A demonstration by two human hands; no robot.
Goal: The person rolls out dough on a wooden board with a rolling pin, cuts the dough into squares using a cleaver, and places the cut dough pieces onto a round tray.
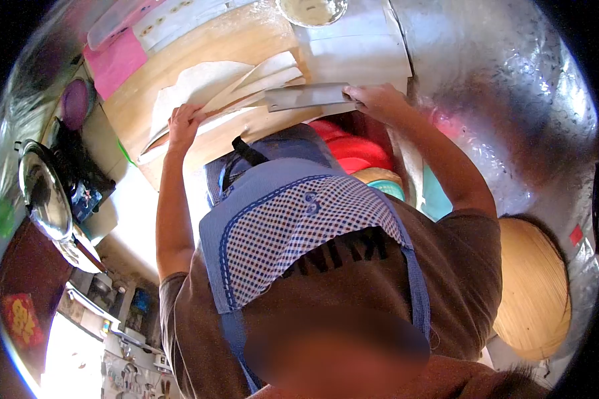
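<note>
A wide, pale sheet of dough [194,83], folded in layers, lies on a wooden board [130,106] in front of me. Long cut strips [263,78] fan out at its right part. My left hand [185,125] pinches the near edge of the dough, with its fingertips partly hidden. On the right, my right hand [374,102] is closed round the handle of a cleaver [306,97]. The broad blade points left, close to the right ends of the strips; whether it touches the board I cannot tell.
A bowl of whitish powder or dough [311,9] stands at the far side. A pink sheet [116,70] lies at the far left. Red basins [353,149] sit below the board's near edge. A round wooden board [531,289] leans at right, and a lidded pot [45,189] stands at left.
</note>
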